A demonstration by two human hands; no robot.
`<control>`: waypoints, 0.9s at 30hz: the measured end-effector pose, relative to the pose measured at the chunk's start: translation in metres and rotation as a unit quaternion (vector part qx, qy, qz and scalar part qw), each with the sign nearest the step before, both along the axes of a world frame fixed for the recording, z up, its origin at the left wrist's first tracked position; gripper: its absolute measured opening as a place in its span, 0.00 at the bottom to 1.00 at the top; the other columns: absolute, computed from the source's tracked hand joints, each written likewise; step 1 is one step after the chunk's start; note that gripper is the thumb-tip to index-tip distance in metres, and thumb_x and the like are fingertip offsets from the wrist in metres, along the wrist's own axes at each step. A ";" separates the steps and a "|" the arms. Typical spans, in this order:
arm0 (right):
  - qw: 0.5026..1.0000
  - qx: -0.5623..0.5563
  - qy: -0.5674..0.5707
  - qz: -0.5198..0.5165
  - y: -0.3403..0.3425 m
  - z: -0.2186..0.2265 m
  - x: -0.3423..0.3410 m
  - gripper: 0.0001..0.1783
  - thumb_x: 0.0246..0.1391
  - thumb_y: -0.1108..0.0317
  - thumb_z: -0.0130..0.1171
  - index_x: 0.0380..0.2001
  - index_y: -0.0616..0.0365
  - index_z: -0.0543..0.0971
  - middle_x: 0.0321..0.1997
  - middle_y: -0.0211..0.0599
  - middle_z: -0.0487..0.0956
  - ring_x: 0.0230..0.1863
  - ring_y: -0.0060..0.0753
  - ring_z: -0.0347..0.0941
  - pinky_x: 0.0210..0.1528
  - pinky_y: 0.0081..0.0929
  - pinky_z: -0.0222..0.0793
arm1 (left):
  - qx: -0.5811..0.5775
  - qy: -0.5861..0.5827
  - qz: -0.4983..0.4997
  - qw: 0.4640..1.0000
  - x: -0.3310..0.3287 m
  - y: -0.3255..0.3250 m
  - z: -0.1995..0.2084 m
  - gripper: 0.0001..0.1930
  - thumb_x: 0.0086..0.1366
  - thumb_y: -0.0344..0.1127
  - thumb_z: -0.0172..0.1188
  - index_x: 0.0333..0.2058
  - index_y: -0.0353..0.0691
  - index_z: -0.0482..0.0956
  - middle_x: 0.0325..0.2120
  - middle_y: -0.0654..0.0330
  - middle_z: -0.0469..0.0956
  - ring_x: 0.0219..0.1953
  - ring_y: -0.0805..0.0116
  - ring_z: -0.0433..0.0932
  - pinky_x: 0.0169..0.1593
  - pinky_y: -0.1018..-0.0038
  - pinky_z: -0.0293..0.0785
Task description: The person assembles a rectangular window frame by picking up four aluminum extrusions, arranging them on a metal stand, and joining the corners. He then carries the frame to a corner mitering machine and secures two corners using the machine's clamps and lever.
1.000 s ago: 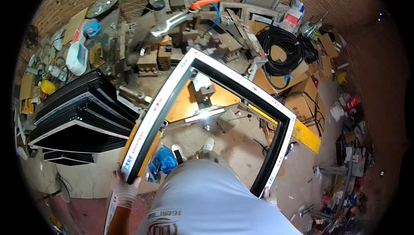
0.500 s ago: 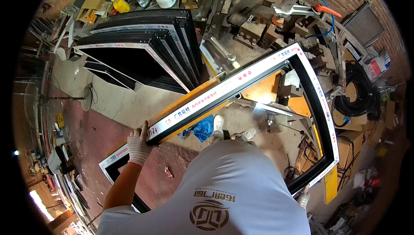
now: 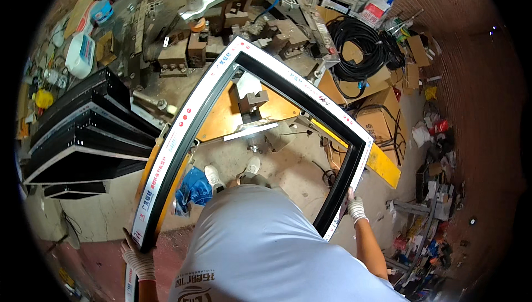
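Note:
A large black window frame (image 3: pixel 185 114), its outer face covered in white printed film, spans the middle of the view in front of me. My left hand (image 3: pixel 138 260), in a pale fingerless glove, is closed around the left bar near its lower end. On the right side bar, my right hand (image 3: pixel 356 207), gloved the same way, grips the outer edge. The frame's far corner lies over the metal-cluttered workbench (image 3: pixel 149 83). Through the frame's opening show an orange-yellow panel (image 3: pixel 221 114) and a metal block (image 3: pixel 255 101). My body hides part of the near side.
Several black frames (image 3: pixel 88 130) lean stacked at the left. A long-handled lever (image 3: pixel 219 0) with an orange end stands over the bench. Coiled black cable (image 3: pixel 337 41), cardboard boxes (image 3: pixel 382 116) and a yellow bar (image 3: pixel 383 166) are at the right. A blue bag (image 3: pixel 194 188) lies by my feet.
My view has swung to the right, so the bench and stacked frames sit further left. The window frame appears turned and steeper. My right hand, mostly hidden before, now shows fully on the side bar.

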State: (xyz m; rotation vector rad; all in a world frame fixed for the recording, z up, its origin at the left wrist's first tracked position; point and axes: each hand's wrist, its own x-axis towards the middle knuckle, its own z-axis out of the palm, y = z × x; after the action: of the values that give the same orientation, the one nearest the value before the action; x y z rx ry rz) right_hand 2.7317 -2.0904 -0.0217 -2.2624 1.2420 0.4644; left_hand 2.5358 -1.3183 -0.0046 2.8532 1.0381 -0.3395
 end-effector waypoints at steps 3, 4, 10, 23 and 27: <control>0.998 -0.029 0.038 0.027 0.009 0.008 0.004 0.53 0.59 0.20 0.43 0.41 0.72 0.82 0.32 0.52 0.82 0.38 0.45 0.80 0.44 0.41 0.75 | -0.048 -0.026 -0.048 0.997 0.032 -0.012 0.008 0.71 0.36 0.51 0.84 0.75 0.37 0.47 0.59 0.41 0.70 0.57 0.41 0.69 0.60 0.49 0.63; 0.999 0.013 0.007 0.029 0.010 0.013 0.008 0.49 0.60 0.24 0.47 0.39 0.69 0.82 0.33 0.53 0.83 0.39 0.49 0.81 0.45 0.42 0.75 | -0.064 -0.022 -0.046 0.997 0.055 -0.023 0.015 0.67 0.40 0.52 0.82 0.73 0.33 0.49 0.60 0.40 0.69 0.59 0.41 0.69 0.61 0.48 0.63; 0.908 -0.283 -0.110 0.288 0.052 0.068 0.098 0.25 0.57 0.54 0.67 0.51 0.58 0.79 0.50 0.49 0.79 0.52 0.55 0.76 0.55 0.45 0.72 | -0.110 -0.132 -0.277 0.945 0.212 -0.077 0.039 0.51 0.45 0.43 0.79 0.66 0.34 0.64 0.62 0.35 0.64 0.65 0.36 0.64 0.68 0.49 0.61; 0.744 -0.043 -0.244 0.621 0.260 0.064 0.393 0.37 0.48 0.54 0.74 0.57 0.62 0.75 0.52 0.55 0.79 0.53 0.59 0.76 0.59 0.46 0.71 | -0.187 -0.034 -0.129 0.973 0.491 -0.169 0.038 0.44 0.60 0.53 0.69 0.69 0.38 0.61 0.50 0.44 0.80 0.51 0.48 0.81 0.56 0.60 0.77; 0.774 -0.020 -0.018 0.633 0.292 0.054 0.434 0.41 0.47 0.42 0.71 0.51 0.68 0.74 0.38 0.61 0.83 0.42 0.61 0.82 0.46 0.48 0.78 | -0.206 0.009 -0.128 0.970 0.513 -0.164 0.037 0.39 0.55 0.57 0.72 0.57 0.33 0.73 0.39 0.43 0.84 0.43 0.48 0.84 0.52 0.59 0.79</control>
State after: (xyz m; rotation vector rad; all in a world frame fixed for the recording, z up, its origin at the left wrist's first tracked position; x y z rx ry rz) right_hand 3.1656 -1.7981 0.0323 -2.8176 -0.5208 0.8091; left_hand 3.0492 -1.4818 0.0319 2.6000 0.5186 -0.5295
